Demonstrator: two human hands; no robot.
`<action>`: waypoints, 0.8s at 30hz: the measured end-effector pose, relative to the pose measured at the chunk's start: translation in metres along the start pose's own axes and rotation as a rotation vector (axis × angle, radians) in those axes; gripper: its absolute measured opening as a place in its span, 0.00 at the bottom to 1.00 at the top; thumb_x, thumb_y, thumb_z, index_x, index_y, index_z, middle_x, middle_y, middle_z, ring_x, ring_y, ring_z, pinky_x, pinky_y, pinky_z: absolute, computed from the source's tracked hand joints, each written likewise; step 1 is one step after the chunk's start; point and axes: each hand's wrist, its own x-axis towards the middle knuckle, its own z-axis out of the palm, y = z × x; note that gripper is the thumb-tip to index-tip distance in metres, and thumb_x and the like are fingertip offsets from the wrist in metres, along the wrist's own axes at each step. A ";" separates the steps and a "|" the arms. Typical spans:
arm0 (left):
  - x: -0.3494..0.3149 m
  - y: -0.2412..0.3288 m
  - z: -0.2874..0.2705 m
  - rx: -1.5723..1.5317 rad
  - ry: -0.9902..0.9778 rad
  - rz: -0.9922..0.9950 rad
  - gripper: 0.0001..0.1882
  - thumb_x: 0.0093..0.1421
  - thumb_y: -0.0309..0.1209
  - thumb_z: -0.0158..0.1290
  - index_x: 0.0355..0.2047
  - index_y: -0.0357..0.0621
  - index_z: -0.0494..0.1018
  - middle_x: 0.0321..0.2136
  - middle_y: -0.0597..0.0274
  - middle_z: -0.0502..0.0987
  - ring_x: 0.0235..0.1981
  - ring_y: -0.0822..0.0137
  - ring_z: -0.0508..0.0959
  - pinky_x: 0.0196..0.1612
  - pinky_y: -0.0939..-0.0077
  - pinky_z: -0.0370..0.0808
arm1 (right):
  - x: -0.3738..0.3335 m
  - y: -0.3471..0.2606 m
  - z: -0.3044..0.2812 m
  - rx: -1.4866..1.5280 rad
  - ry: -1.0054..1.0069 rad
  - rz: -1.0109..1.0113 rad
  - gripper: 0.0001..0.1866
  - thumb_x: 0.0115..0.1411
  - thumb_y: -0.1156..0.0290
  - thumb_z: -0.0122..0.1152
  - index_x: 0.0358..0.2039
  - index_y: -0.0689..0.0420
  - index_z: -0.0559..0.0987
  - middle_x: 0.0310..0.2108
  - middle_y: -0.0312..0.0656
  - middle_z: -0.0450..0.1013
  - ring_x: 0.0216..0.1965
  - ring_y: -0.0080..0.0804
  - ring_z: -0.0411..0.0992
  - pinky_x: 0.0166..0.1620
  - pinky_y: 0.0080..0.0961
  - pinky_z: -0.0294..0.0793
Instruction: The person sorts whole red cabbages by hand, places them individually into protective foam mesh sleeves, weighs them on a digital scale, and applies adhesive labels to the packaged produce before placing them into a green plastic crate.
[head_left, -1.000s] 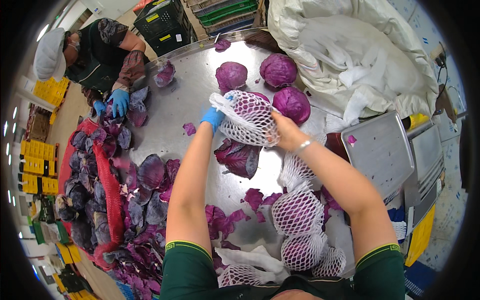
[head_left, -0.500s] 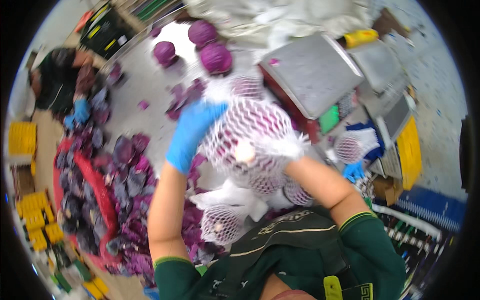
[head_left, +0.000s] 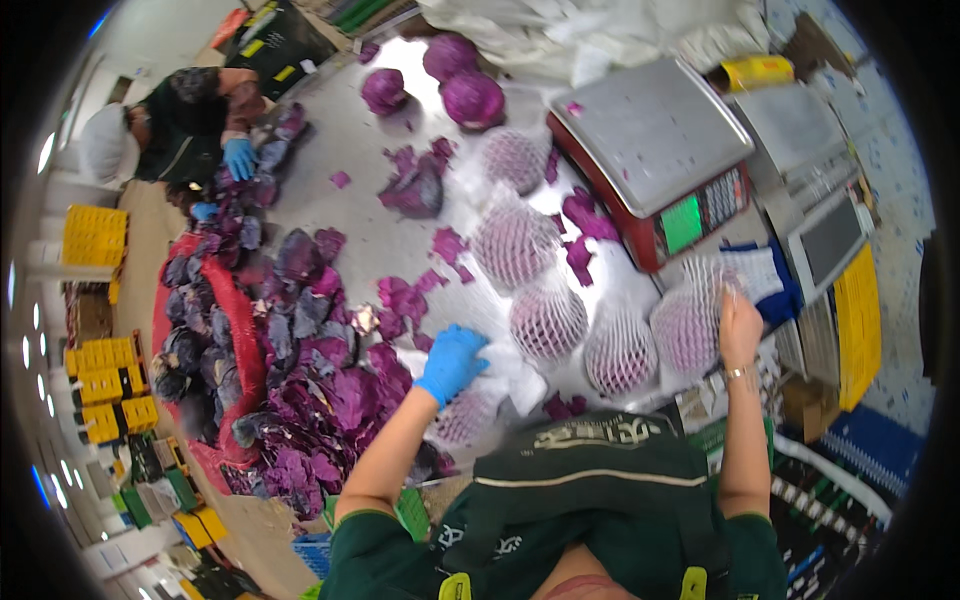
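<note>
My right hand [head_left: 740, 330], bare and closed, grips the gathered end of a white foam net [head_left: 712, 275] around a red cabbage [head_left: 688, 330] at the right of the metal table. My left hand [head_left: 455, 365] wears a blue glove. Its fingers are slightly bent and apart, over crumpled white wrapping [head_left: 515, 375] beside another netted cabbage [head_left: 465, 415]. Between my hands sit more netted cabbages, one at centre [head_left: 547, 322] and one nearer the right [head_left: 620, 355]. Another netted cabbage [head_left: 515, 238] lies farther back.
A red scale [head_left: 650, 130] with a steel plate stands back right. Bare red cabbages [head_left: 473, 100] sit at the back. Loose purple leaves [head_left: 350, 390] pile up at left beside a red net sack [head_left: 240, 350] of cabbages. Another person [head_left: 185, 120] in blue gloves works at far left.
The netted cabbage held up between both hands is now down on the table. My left hand has moved down toward the wrapping; my right hand has moved right, onto a net end.
</note>
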 end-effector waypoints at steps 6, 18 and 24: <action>-0.006 -0.017 -0.064 -0.478 0.427 -0.225 0.20 0.59 0.35 0.53 0.53 0.57 0.74 0.34 0.52 0.78 0.37 0.53 0.78 0.40 0.65 0.74 | 0.037 -0.142 -0.032 0.531 0.084 -0.359 0.21 0.55 0.75 0.58 0.51 0.60 0.74 0.45 0.45 0.75 0.48 0.42 0.72 0.52 0.35 0.69; 0.004 -0.101 -0.123 -0.758 0.904 -0.714 0.14 0.63 0.38 0.53 0.41 0.41 0.73 0.29 0.49 0.77 0.27 0.54 0.78 0.30 0.64 0.73 | 0.275 -0.452 0.149 0.542 -0.373 -0.949 0.38 0.50 0.57 0.66 0.59 0.57 0.67 0.51 0.51 0.69 0.53 0.46 0.69 0.57 0.33 0.66; 0.049 -0.093 -0.088 -0.702 0.649 -0.522 0.16 0.63 0.37 0.54 0.47 0.41 0.73 0.37 0.51 0.79 0.38 0.57 0.80 0.42 0.69 0.75 | 0.353 -0.579 0.235 0.034 -0.006 -0.789 0.65 0.32 0.46 0.76 0.68 0.47 0.49 0.68 0.54 0.46 0.66 0.57 0.51 0.63 0.55 0.55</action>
